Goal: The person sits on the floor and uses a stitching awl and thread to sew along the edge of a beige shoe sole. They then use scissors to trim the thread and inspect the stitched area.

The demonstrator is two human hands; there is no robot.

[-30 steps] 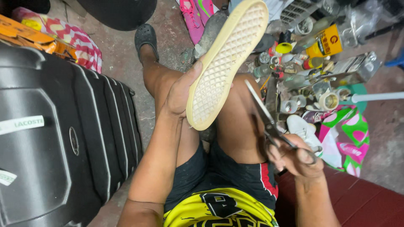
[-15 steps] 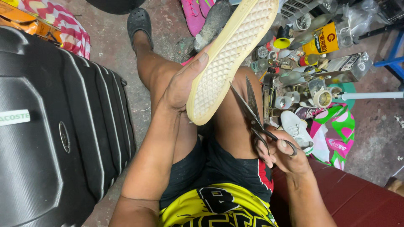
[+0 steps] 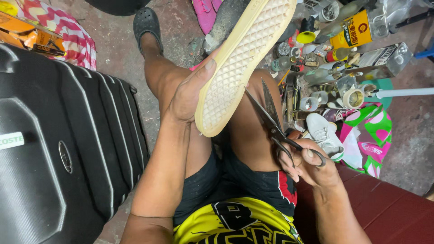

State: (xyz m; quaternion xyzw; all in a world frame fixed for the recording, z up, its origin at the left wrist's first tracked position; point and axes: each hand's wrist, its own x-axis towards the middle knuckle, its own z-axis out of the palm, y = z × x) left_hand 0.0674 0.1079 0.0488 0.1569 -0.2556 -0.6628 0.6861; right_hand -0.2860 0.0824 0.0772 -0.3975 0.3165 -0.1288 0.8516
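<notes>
- Nearest to me, my right hand [image 3: 312, 165] has its fingers through the loops of dark scissors [image 3: 275, 122], gripping them; the blades stand apart, tips pointing up toward the sole.
- My left hand [image 3: 187, 92] wraps the edge of a cream shoe sole [image 3: 239, 63], thumb pressed on the waffle tread, holding it tilted above my knees (tread side faces me).
- The scissor tips lie just beside the sole's right edge; I cannot tell whether they touch.
- A black ribbed suitcase [image 3: 68, 149] stands to my left.
- Further right, a white sneaker [image 3: 323, 133] lies on the floor.
- Beyond it, bottles and jars [image 3: 316, 58] crowd the floor, with a yellow tin [image 3: 350, 29] among them.
</notes>
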